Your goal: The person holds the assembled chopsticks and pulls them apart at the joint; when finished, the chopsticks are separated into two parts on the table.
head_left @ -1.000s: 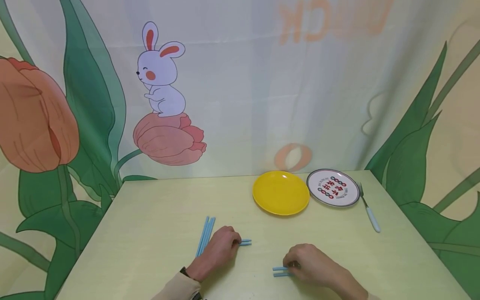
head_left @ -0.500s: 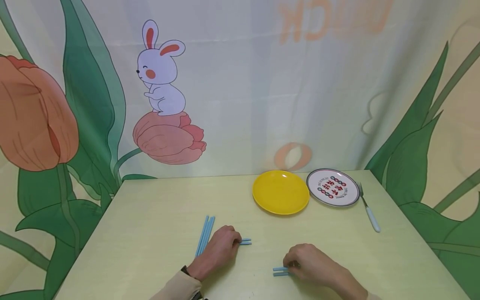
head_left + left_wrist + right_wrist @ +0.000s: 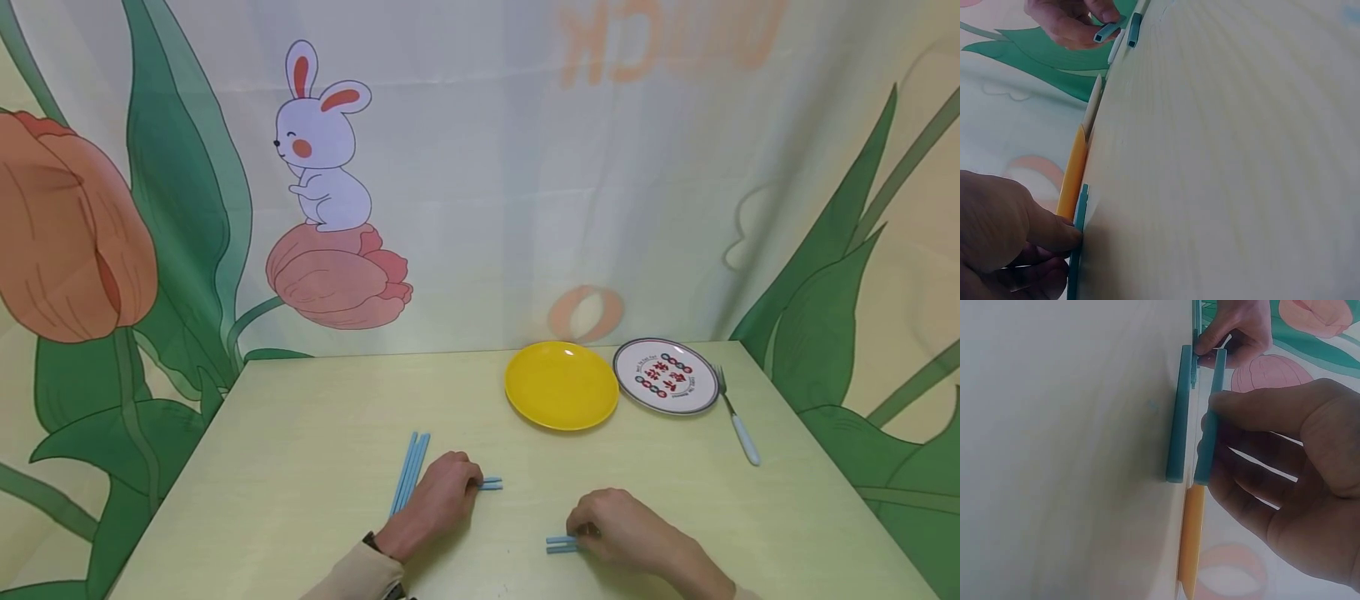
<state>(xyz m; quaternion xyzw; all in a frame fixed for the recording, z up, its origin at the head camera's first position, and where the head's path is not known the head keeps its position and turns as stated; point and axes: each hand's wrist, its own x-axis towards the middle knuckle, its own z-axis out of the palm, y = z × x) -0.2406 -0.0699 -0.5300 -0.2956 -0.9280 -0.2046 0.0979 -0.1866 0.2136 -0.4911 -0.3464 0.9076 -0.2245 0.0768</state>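
Note:
Low over the table, my left hand (image 3: 450,492) pinches blue chopsticks (image 3: 492,483) whose two ends poke out to the right of the fingers. From the left wrist, only one chopstick (image 3: 1079,219) shows under the thumb, close along the tabletop. My right hand (image 3: 618,529) holds a blue chopstick (image 3: 1207,450) between thumb and fingertips, a little raised. Beside it a second chopstick (image 3: 1179,419) lies on the table, roughly parallel. In the head view, the right hand hides the rest of this pair. Several more blue chopsticks (image 3: 411,471) lie side by side left of the left hand.
Toward the back of the pale table (image 3: 300,433) sits a yellow plate (image 3: 562,385). A white plate with red lettering (image 3: 693,396) touches or nearly meets its right side. Farther right lies a fork (image 3: 742,433) with a pale handle. A printed curtain (image 3: 480,208) hangs behind.

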